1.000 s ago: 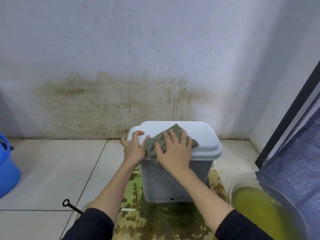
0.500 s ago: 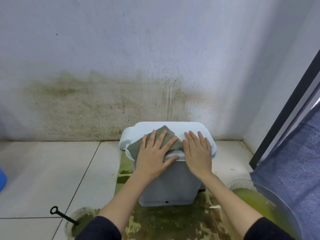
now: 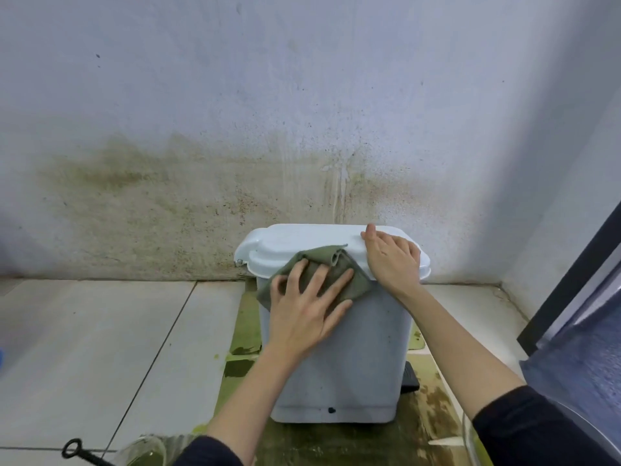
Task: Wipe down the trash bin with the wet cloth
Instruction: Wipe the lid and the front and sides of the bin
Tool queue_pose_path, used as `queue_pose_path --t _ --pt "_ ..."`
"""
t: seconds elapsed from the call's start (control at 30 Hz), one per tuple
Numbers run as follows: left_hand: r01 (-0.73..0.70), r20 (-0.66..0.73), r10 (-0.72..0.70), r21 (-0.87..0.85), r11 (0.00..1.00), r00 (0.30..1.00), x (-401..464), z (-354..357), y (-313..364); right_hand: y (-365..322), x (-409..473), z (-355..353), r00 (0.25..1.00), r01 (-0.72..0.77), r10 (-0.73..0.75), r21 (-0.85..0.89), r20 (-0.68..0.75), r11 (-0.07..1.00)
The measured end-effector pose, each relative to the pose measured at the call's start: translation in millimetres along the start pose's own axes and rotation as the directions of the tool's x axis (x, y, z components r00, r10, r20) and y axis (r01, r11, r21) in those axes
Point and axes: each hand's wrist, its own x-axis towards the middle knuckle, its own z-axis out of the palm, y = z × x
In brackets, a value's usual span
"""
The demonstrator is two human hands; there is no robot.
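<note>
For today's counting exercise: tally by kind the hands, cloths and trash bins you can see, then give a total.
Hands: 2, left hand and right hand
Cloths: 1, green cloth
Trash bins: 1, grey trash bin
Total: 4

Open tiled floor (image 3: pixel 100 348) left of bin (image 3: pixel 339 364); wall (image 3: pixel 302 129) close behind.

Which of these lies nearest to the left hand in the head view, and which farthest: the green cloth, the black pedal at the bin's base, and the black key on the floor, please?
1. The green cloth: directly under the left hand, pressed against the bin's front.
2. The black pedal: low at the bin's right base.
3. The black key: on the floor tiles at bottom left.
</note>
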Motion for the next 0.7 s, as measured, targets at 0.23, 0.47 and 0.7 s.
queue_pose_path --t 0.23,0.47,0.7 --pt "0.400 0.108 -0.391 -0.082 0.913 0.914 35 7 -30 -2 -8 0 1.000 0.005 -0.005 0.031 -0.016 1.000" --pt "0.509 0.126 -0.493 -0.163 0.845 0.861 35 -5 3 1 -17 12 0.984 0.013 -0.030 -0.098 -0.176 0.995" --pt "0.535 0.088 -0.541 -0.350 0.769 0.836 21 -2 -35 7 -15 15 0.986 0.060 -0.089 -0.199 -0.139 0.978"
